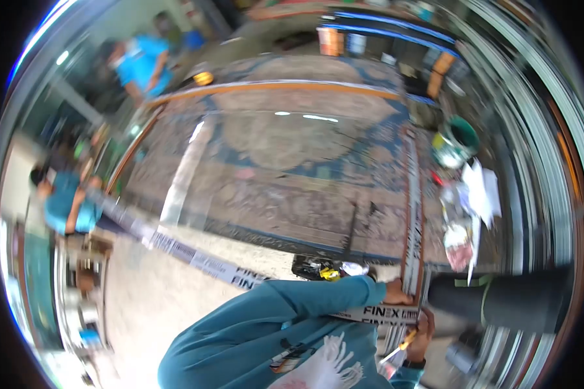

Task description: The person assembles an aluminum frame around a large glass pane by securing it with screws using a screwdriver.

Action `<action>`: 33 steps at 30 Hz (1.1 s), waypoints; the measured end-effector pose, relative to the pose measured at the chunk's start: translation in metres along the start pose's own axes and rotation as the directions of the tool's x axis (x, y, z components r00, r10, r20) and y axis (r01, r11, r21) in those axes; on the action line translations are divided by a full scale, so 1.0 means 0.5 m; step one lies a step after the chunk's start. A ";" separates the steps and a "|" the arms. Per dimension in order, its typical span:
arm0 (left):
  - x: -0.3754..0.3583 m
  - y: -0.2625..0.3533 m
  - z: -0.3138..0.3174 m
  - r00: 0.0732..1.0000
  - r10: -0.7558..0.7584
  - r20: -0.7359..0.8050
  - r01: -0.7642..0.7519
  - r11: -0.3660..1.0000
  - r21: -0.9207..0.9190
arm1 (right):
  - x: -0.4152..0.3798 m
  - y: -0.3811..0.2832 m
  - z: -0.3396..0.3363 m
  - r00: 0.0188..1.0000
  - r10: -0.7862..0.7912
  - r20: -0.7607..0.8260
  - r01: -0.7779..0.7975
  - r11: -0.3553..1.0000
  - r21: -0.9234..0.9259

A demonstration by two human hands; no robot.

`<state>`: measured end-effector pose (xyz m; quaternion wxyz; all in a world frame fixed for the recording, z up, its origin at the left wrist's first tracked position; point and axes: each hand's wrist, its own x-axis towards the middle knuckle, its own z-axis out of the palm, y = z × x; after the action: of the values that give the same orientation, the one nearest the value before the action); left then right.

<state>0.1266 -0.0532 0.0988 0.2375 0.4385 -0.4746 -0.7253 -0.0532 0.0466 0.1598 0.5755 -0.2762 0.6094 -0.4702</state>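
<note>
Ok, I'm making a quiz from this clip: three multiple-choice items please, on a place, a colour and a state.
1. Where does the left hand rest? A on the FINEX strip; B on a bucket; C on papers.
2. The sleeve colour? A red; B teal; C white.
3. The yellow-handled tool is: A on the floor; B in the right hand; C in a bucket.
Key: A, the left hand lies on the printed strip; B, the whole arm shows teal; B, the right hand closes round it.
</note>
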 end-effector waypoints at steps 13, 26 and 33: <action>0.014 0.004 0.021 0.969 0.184 -0.164 -0.177 0.983 0.056 | 0.917 0.054 -0.183 0.887 -0.445 0.120 0.135 0.002 -0.991; -0.077 0.118 0.018 0.983 -0.088 -0.162 0.114 0.981 0.159 | 0.903 0.126 0.082 0.947 0.318 0.050 -0.294 0.791 0.536; -0.049 0.098 0.015 0.992 -0.106 -0.072 0.117 0.978 0.171 | 0.774 0.090 0.021 0.906 0.279 0.317 -0.380 0.867 0.322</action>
<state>0.1288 -0.0525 0.1542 0.1718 0.5061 -0.5032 -0.6790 -0.1055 -0.2774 -0.0503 0.7647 -0.1109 0.4652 -0.4318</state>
